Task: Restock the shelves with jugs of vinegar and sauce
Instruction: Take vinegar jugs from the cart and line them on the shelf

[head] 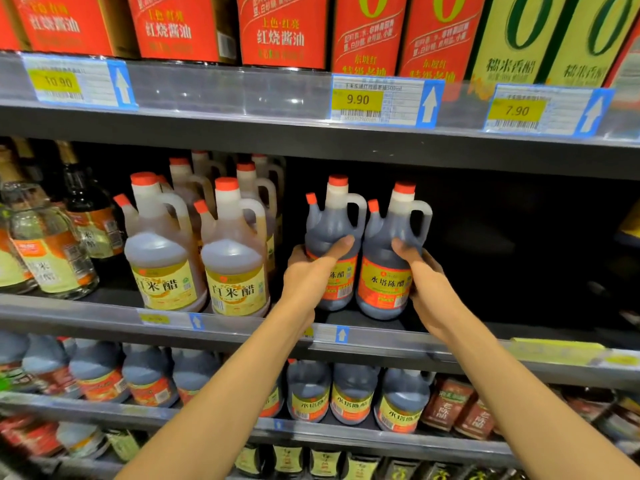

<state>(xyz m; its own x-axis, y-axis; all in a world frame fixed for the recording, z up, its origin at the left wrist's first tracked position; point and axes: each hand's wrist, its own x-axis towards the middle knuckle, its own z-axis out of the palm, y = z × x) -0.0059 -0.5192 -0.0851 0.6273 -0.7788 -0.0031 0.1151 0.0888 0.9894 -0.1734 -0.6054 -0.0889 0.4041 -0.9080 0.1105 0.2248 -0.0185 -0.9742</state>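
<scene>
Two dark vinegar jugs with red caps and red-orange labels stand side by side at the front of the middle shelf (381, 341). My left hand (311, 275) grips the left dark jug (334, 223) around its body, thumb across the front. My right hand (424, 282) grips the right dark jug (389, 233) from its right side, thumb on the shoulder. Both jugs are upright and nearly touch each other.
Pale rice vinegar jugs (235, 258) with yellow labels fill the shelf to the left, glass bottles (52, 251) beyond them. Right of the dark jugs the shelf is dark and bare. Red cartons (282, 29) sit above; more dark jugs (353, 396) line the lower shelf.
</scene>
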